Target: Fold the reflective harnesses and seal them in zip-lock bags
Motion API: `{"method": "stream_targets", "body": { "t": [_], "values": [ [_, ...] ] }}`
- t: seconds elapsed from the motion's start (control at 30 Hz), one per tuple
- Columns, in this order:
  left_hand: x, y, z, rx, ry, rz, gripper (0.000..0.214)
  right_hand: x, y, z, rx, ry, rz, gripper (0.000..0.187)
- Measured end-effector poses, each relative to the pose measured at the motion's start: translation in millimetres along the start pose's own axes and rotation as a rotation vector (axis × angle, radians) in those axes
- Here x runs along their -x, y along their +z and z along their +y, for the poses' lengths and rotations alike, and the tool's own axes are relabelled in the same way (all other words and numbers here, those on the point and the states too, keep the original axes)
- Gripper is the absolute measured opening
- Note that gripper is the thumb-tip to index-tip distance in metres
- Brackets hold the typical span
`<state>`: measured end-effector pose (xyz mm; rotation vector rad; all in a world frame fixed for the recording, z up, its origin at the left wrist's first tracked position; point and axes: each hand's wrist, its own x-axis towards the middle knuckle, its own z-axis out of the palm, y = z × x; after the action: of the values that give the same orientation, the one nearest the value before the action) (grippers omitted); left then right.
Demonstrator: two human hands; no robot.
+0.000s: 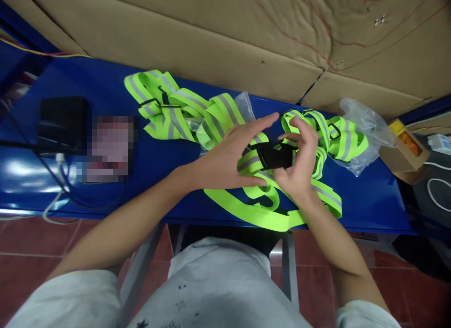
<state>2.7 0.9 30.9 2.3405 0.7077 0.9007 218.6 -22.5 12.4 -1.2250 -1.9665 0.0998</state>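
The right hand (301, 166) pinches the wide black plastic buckle (274, 157) between thumb and fingers, while the left hand (223, 159) is spread wide, thumb and fingers well apart around the neon-yellow webbing strap with a silver stripe (250, 164) beside the buckle; whether it touches the strap I cannot tell. The buckle sits between the two hands, above the glossy blue metal table (162, 154). Good handling here probably means keeping the buckle steady and level in the right hand, with the left closing on the webbing close to the buckle, where it should twist least. The slack loop hanging near the table's front edge could drag or fold, so it seems wise to keep it flat, and clear of the tangled neon-yellow strap pile (225, 109) and the bunched neon-yellow strap bundle (347, 139).
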Motion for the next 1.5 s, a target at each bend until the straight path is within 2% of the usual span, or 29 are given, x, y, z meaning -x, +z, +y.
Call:
{"method": "stream_targets", "body": {
  "t": [0.1,0.17,0.23,0.3,0.37,0.4,0.47,0.53,0.6,0.67,0.73,0.77,0.83,0.9,1.0,1.13,1.33,1.4,1.5],
  "values": [
    [-3,-9.2,-3,0.043,-0.129,-0.064,0.103,1,-3,1,-0.130,0.004,-0.001,0.078],
    [-3,-9.2,-3,0.085,-0.211,-0.080,0.088,0,-5,0,-0.201,-0.010,-0.053,0.080],
    [-2,-8.2,-2,0.175,-0.236,-0.037,0.070,-2,-10,0,-0.246,-0.008,-0.128,0.089],
    [-2,-8.4,-1,0.271,-0.214,0.072,0.059,-6,-17,3,-0.274,0.006,-0.187,0.103],
    [-2,-9.8,0,0.361,-0.203,0.178,0.063,-13,-26,9,-0.310,0.013,-0.262,0.112],
    [-2,-10.6,1,0.423,-0.217,0.206,0.068,-16,-30,13,-0.336,0.009,-0.316,0.109],
    [-5,-12.2,2,0.610,-0.278,0.209,0.080,-23,-37,19,-0.405,0.002,-0.428,0.094],
    [-10,-14.6,7,0.844,-0.348,0.165,0.090,-30,-43,21,-0.491,0.044,-0.462,0.083],
    [-19,-19.3,16,1.013,-0.389,0.123,0.096,-38,-48,16,-0.594,0.155,-0.419,0.079],
    [-32,-27.9,28,1.078,-0.369,0.117,0.096,-50,-55,5,-0.741,0.257,-0.378,0.077],
    [-47,-40.7,42,1.074,-0.273,0.128,0.094,-67,-65,-11,-0.900,0.294,-0.361,0.069],
    [-55,-48.5,50,1.060,-0.213,0.146,0.091,-77,-72,-19,-0.959,0.299,-0.313,0.061],
    [-68,-65.3,64,0.989,-0.189,0.221,0.077,-96,-88,-34,-0.998,0.298,-0.323,0.044],
    [-77,-80.8,77,0.900,-0.157,0.258,0.055,-113,-104,-42,-0.960,0.340,-0.395,0.033],
    [-81,-94.9,87,0.823,-0.118,0.237,0.022,-126,-118,-43,-0.869,0.416,-0.461,0.035],
    [-82,-94.5,76,0.910,-0.134,0.172,0.016,-124,-110,-36,-0.985,0.390,-0.326,0.037],
    [-86,-82.8,50,1.001,-0.252,-0.080,0.026,-126,-88,-34,-1.171,0.369,-0.092,0.024],
    [-87,-77.3,47,1.051,-0.264,-0.056,0.018,-127,-82,-37,-1.169,0.349,-0.063,0.024],
    [-89,-68.8,48,1.018,-0.228,0.155,0.011,-125,-72,-43,-1.148,0.313,-0.095,0.024]
  ]
}}
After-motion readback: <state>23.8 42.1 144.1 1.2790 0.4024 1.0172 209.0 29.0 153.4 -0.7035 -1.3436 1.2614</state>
